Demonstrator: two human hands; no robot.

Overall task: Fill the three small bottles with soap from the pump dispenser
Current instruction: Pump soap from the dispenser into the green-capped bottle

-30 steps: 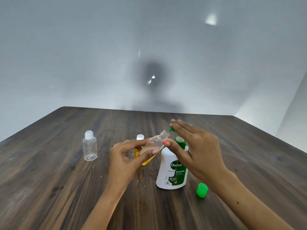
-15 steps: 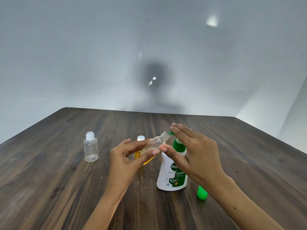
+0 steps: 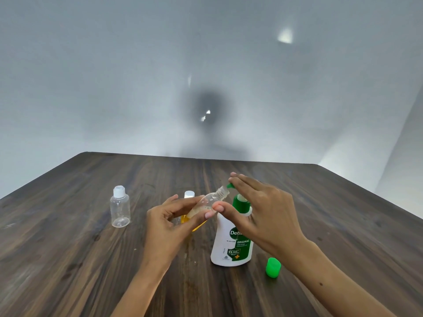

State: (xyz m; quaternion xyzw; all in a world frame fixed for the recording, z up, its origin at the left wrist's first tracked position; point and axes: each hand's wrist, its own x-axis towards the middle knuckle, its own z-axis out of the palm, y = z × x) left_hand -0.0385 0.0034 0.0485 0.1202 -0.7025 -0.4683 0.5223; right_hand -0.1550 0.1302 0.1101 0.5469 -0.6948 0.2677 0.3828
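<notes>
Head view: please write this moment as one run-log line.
left hand: holds tilted bottle at nozzle | right hand: on pump dispenser | green cap: on table

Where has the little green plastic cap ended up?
The green plastic cap lies on the wooden table, right of the white Dettol pump dispenser, beneath the right forearm.

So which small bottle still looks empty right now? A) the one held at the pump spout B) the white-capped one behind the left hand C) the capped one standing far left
C: the capped bottle at far left is clear through, with no soap visible.
</notes>
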